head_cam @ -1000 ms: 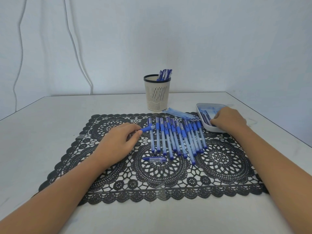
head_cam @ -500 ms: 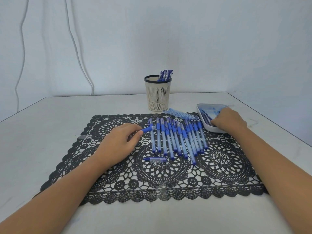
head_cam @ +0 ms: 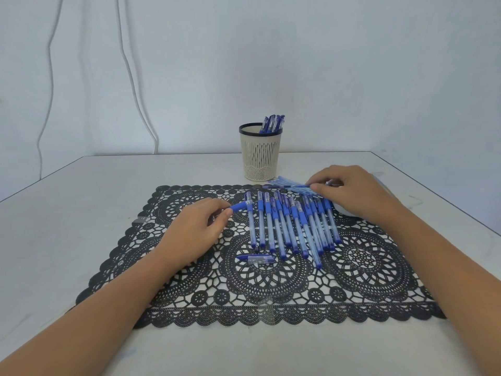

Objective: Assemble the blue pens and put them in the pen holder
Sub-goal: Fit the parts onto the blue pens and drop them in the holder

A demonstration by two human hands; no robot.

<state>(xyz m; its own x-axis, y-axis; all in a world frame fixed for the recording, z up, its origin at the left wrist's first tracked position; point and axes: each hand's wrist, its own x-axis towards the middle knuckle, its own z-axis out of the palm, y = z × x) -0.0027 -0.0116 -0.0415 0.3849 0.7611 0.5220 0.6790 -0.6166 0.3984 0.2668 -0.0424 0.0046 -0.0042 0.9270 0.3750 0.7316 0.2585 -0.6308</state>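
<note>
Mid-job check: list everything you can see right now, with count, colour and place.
pen holder: one, beige, black rim, on the table behind the mat
pens in holder: several, blue
pens in row: about a dozen, blue, side by side on the mat
cap: one, blue and clear, in front of the row
refills: a bunch, pale blue, at the mat's far edge
mat: one, black lace
tray: one, white, mostly hidden by the right hand
table: one, white
cables: two, white, on the wall
left hand: pinches a blue pen part
right hand: fingers curled on the refills
</note>
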